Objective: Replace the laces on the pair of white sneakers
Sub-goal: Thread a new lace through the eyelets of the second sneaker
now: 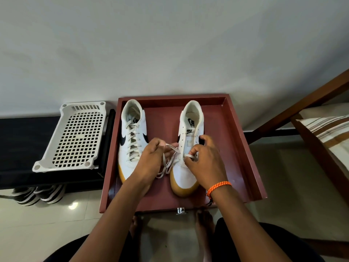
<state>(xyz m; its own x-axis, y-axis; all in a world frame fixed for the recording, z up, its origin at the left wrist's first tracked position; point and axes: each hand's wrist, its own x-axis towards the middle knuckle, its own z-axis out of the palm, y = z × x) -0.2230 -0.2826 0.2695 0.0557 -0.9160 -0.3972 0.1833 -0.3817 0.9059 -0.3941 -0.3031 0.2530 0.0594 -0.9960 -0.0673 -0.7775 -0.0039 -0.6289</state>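
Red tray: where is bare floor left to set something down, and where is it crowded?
Free: the tray floor right of the right sneaker, and the far strip between the two heels. Crowded: the middle, where left hand, right hand and lace sit beside the left sneaker.

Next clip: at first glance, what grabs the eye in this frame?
Two white sneakers sit in a dark red tray against the wall. The left sneaker is fully laced, while the right sneaker has only its lowest eyelets threaded. The left hand and right hand both pinch the loose lace over it. A white perforated basket lies left of the tray.
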